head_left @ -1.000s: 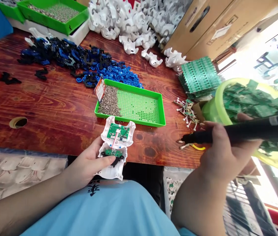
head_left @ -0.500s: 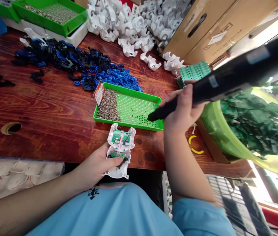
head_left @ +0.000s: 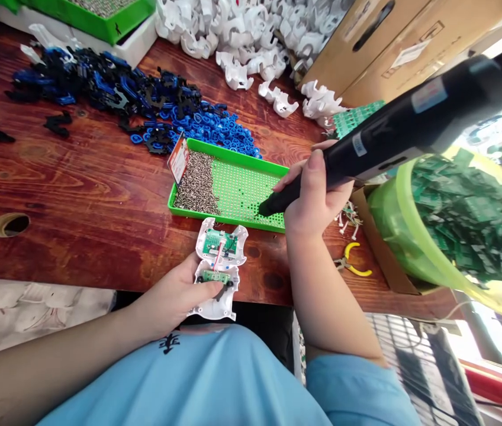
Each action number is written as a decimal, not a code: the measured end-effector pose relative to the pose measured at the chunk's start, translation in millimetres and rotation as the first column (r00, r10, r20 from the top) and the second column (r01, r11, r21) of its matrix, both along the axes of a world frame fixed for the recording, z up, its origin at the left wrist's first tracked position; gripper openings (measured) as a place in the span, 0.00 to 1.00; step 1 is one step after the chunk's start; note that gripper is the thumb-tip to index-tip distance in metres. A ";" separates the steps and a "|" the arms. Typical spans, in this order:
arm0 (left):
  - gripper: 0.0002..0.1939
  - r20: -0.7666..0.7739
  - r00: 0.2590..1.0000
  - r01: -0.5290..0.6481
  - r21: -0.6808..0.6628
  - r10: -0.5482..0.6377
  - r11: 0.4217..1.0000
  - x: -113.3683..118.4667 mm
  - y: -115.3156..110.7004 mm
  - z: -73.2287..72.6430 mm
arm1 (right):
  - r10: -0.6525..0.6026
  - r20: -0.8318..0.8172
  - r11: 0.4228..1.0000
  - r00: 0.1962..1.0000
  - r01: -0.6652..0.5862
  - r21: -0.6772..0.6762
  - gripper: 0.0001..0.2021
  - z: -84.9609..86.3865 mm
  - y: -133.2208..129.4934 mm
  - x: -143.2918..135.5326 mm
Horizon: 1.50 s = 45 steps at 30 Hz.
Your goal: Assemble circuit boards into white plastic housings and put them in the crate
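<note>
My left hand (head_left: 184, 293) is closed on an opened white game controller shell (head_left: 218, 306) near the table's front edge, thumb lying over its lower half. Green circuit boards (head_left: 219, 245) sit inside both halves, joined by thin red and white wires. My right hand (head_left: 315, 195) wraps around a black electric screwdriver (head_left: 366, 133). Its tip points down at the right part of a green perforated tray (head_left: 233, 221). Small screws (head_left: 195, 186) are heaped at the tray's left end, and some stand in its holes. Whether the tip touches a screw, I cannot tell.
Black and blue plastic parts (head_left: 113, 89) and blue rings (head_left: 219, 130) lie behind the tray. White shells (head_left: 233, 35) pile up at the back beside a cardboard box (head_left: 366, 53). On the right are yellow-handled pliers (head_left: 353, 260) and a green tub (head_left: 393, 219) of circuit boards.
The screwdriver and my right hand have shifted slightly left, its tip still over the tray. The view has tilted a little, bringing the pliers out fully. My left hand keeps its hold.
</note>
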<state>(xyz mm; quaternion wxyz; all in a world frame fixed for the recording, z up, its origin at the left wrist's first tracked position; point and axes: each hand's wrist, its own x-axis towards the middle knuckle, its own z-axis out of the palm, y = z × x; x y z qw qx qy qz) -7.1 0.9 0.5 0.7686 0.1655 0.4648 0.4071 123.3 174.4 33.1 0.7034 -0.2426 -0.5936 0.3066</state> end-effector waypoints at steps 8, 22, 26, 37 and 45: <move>0.25 0.019 1.000 0.015 0.005 -0.015 1.000 -0.5 2.1 5.8 | -0.016 0.074 0.999 0.997 0.018 -0.028 0.14 2.0 -3.8 1.8; 0.22 -0.026 0.999 0.033 0.073 -0.031 0.997 -1.8 2.5 2.3 | -0.239 0.106 0.971 0.965 0.239 0.006 0.11 25.8 -20.2 0.2; 0.24 -0.066 0.997 0.044 0.074 -0.039 0.996 -1.8 2.4 5.5 | -0.139 0.091 0.990 0.986 0.141 -0.009 0.06 50.0 -51.3 -2.0; 0.28 -0.151 0.987 0.086 0.161 -0.062 0.983 -1.9 0.7 6.2 | 0.086 0.008 0.995 0.996 -0.086 -0.048 0.05 31.7 -70.8 -12.8; 0.27 -0.162 0.983 0.119 0.195 -0.088 0.974 -3.6 -1.6 1.5 | 0.091 -0.035 0.992 0.995 -0.094 -0.083 0.03 33.0 -74.2 -11.0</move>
